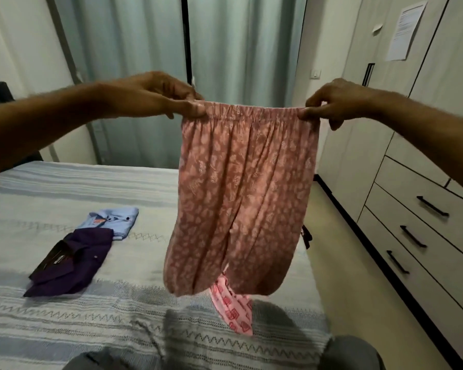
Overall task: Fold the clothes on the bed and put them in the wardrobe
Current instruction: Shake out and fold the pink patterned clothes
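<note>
Two hands, left (155, 96) and right (337, 102), were in view. There was one pink floral elastic-waist trousers (238, 198), two folded shirts, one light blue (115, 221) and one dark purple (72, 263), one pink patterned cloth (235, 308), and three black drawer handles (412, 236).

pink floral trousers (241, 188) — purple shirt (72, 260), pale blue shirt (115, 221).

No legible text: printed sheet (406, 30) on wardrobe door (439, 62) too small to read; flag-like patch on folded blue shirt (112, 221) bears no lettering.
</note>
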`<state>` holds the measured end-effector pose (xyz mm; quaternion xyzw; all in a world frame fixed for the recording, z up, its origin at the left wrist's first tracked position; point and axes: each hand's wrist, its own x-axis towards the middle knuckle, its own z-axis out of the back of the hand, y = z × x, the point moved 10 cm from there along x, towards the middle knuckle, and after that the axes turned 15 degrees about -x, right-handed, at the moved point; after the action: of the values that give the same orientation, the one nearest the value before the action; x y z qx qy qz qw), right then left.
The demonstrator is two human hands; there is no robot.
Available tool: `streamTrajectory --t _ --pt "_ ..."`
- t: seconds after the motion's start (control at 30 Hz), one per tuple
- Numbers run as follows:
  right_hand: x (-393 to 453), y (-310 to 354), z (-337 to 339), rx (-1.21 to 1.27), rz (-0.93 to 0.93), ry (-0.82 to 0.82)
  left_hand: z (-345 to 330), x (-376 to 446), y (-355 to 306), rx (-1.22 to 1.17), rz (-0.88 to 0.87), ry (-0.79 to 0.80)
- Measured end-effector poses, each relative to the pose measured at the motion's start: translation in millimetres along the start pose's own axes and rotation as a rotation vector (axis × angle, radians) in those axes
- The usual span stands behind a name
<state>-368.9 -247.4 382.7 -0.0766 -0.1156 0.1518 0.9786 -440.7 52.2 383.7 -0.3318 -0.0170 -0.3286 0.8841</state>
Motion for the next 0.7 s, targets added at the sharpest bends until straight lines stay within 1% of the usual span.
streamTrajectory --t 0.07,0.1,0.13,0.2,0.27,0.33,0.43,0.53,0.6,0.67,0.7 --pt "3 2 -2 -0.127 -0.021 -0.001 -5 3 0 0.077 -0.013 -0.014" --pt "4 4 -3 -0.123 -0.025 -0.005 -2 5 -1 0.126 -0.032 -0.056" --pt "5 5 -6 -0.048 -0.044 0.008 3 6 -3 0.156 -0.057 -0.117" --pt "6 2 -16 0.2 -0.087 0.061 14 5 -11 0.161 -0.123 -0.222" --pt "3 -1 -20 0.333 -0.124 0.067 19 5 -21 0.199 -0.194 -0.268" --pt "0 -3 -23 0.418 -0.174 0.066 17 6 -26 0.227 -0.227 -0.268" --pt "-2 -4 -34 0.708 -0.266 0.11 11 7 -24 0.155 -0.217 -0.238" --pt "0 -1 -34 0.778 -0.327 0.105 -9 13 -30 0.06 -0.251 -0.164" --pt "5 3 -37 0.892 -0.367 0.125 -20 17 -35 -0.004 -0.262 -0.144" --pt "9 3 -40 1.0 -0.365 0.151 -27 18 -40 -0.06 -0.282 -0.123" --pt "10 0 -39 0.971 -0.346 0.156 -28 17 -41 -0.089 -0.286 -0.111"
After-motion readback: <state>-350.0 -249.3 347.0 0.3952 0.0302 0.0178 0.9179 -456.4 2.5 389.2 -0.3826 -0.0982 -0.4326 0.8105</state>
